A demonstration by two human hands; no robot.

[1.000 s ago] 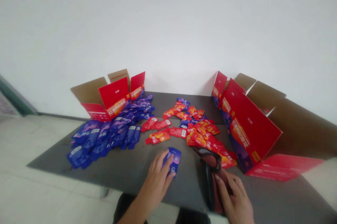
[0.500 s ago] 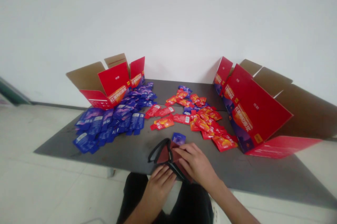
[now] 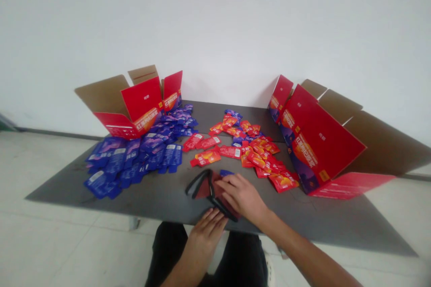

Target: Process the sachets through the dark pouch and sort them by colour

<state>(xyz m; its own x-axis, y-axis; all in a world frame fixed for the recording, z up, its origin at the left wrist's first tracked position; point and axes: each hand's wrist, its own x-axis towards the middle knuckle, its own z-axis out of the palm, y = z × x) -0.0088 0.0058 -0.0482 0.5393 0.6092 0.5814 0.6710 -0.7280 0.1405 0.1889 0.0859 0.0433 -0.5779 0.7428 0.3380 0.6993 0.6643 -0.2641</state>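
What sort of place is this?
Probably a bare packing or sorting room: opened red cartons, blue sachets and red sachets in separate heaps on a dark table, and a plain white wall.

The person is wearing loose black trousers, which are showing directly below the left hand's fingers and spreading across both legs. A white shoe is peeking out well below the right hand's fingers, just beside the trouser leg. The right forearm is showing bare, with no sleeve covering it behind those fingers.
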